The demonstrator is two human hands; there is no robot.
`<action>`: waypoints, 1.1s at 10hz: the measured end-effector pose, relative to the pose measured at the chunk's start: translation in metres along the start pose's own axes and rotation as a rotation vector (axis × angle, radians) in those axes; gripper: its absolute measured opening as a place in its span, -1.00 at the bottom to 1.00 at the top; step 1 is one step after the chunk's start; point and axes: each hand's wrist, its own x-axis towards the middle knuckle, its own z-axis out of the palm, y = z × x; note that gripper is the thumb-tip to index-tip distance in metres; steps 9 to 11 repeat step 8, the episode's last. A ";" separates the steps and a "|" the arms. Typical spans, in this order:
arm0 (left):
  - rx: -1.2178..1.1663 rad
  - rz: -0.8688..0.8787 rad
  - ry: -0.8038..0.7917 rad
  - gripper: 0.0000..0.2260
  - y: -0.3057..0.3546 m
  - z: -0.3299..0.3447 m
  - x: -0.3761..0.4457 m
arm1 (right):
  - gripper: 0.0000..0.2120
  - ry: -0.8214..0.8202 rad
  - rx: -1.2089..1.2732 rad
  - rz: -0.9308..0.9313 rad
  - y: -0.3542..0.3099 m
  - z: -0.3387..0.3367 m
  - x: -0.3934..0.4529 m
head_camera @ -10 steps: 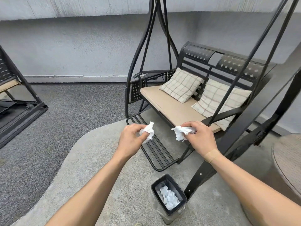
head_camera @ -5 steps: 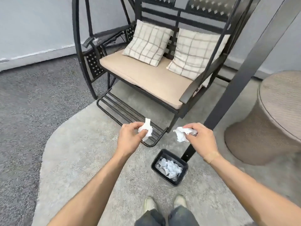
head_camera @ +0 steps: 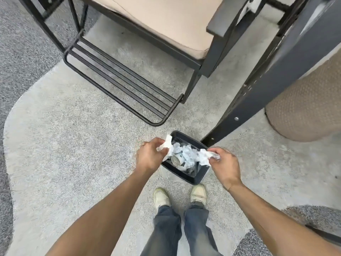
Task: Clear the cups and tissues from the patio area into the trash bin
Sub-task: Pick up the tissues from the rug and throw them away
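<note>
Holding two crumpled tissues over the trash bin [head_camera: 193,179] right now, one per hand. The left tissue [head_camera: 167,146] sits pinched in the left hand [head_camera: 150,156] at the bin's 9 o'clock rim, and the right tissue [head_camera: 204,157] is pinched by the right hand [head_camera: 224,163] at about 3 o'clock, so both hands are curled on paper, not spread.

My guess is this stuff weighs basically nothing, is soft, squashes however you grab it, and won't break. A fingertip pinch anywhere on the wad works fine; the only worry is that it's light enough to drift or catch on the rim instead of falling straight in.

The bin is already fairly full of white wads, with what looks like a cup [head_camera: 178,158] lying on its side in the middle. I can't tell how deep the pile goes or whether more cups sit underneath, and the fingertips are mostly buried in paper.

Around it: shoes [head_camera: 161,197] at 6 o'clock, the swing's footrest [head_camera: 118,85] at 11, a dark frame post [head_camera: 258,100] at 1, and a wicker side table [head_camera: 304,108], cut off by the frame edge, at 2.
</note>
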 end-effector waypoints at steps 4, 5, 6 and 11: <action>0.365 -0.013 -0.044 -0.68 -0.089 0.126 0.093 | -0.74 -0.130 -0.187 0.038 0.080 0.130 0.065; 0.360 -0.020 -0.042 -0.66 -0.089 0.126 0.092 | -0.69 -0.177 -0.136 0.035 0.079 0.124 0.065; 0.370 -0.005 -0.066 -0.65 -0.084 0.118 0.084 | -0.65 -0.228 -0.132 0.012 0.073 0.112 0.060; 0.314 0.030 -0.039 -0.71 -0.049 0.091 0.059 | -0.66 -0.180 -0.070 -0.034 0.044 0.066 0.049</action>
